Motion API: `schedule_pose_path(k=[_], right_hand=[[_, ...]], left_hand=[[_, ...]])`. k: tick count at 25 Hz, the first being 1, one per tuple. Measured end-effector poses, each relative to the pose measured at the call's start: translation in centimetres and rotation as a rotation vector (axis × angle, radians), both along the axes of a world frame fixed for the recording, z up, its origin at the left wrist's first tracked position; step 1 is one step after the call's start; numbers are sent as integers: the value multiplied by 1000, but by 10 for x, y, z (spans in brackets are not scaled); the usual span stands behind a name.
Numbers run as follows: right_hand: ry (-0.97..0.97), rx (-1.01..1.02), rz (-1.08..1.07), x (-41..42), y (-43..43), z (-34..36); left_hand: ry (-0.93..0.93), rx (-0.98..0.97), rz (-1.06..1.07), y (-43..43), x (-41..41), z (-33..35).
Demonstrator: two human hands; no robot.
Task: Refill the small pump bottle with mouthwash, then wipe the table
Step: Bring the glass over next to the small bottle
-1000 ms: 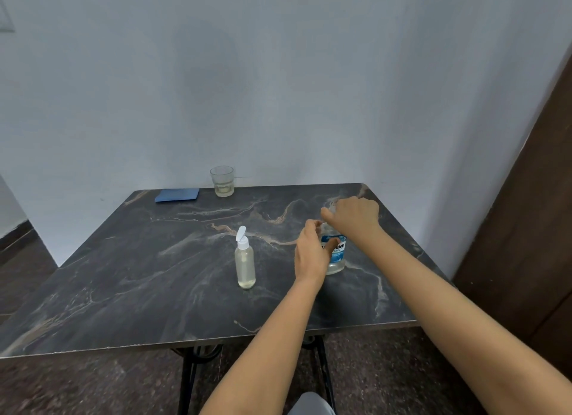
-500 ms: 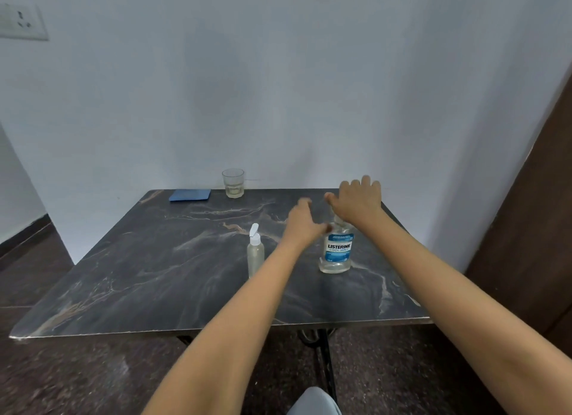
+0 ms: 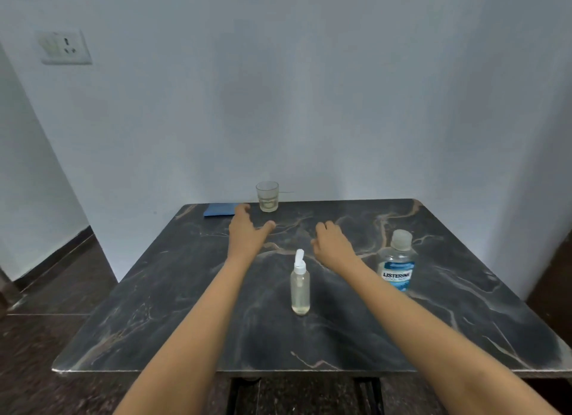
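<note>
Cam inventory: we log one view only, head-worn, wide-angle, so no 2nd view to share coverage w/. Position: at the near edge of the table (image 3: 185,306), above it, approx. centred on its width. Facing: fwd and down, twd the far wall (image 3: 309,89). Framing: whole tabletop in shot, near edge low in frame, far edge abt mid-height; the wall fills the upper half, w/ a socket (image 3: 66,47) top left; floor (image 3: 37,337) shows at left and below the near edge. Both forearms enter from the bottom, left hand (image 3: 246,233) and right hand (image 3: 332,244) near frame centre. Range: we rate it close, hands reaching past mid-table.
</note>
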State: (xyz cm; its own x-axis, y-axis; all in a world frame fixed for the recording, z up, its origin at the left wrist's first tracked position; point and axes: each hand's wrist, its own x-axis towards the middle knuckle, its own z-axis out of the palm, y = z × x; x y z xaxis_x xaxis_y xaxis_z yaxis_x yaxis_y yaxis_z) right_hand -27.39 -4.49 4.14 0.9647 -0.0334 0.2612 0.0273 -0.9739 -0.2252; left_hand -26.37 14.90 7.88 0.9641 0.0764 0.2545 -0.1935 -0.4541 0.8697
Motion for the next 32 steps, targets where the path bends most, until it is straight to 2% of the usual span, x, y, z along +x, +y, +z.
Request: schedule_pose_path(k=[6,16,22,28,32], right_hand=[[13,102,29,65,4,-55],[35,194,28,162,-9,-95],[83,128,41,173,-11,-104],[78,79,30,174,-11,-108],[75,86,30,174,-10,-105]], left_hand=[[126,-13,50,16,62,-52],[107,-45,46,-28,213,-93],[95,-81,72,-52,286,-106],[58,-127,75,-60,314,-109],[97,-125,148,-60,312,-100]])
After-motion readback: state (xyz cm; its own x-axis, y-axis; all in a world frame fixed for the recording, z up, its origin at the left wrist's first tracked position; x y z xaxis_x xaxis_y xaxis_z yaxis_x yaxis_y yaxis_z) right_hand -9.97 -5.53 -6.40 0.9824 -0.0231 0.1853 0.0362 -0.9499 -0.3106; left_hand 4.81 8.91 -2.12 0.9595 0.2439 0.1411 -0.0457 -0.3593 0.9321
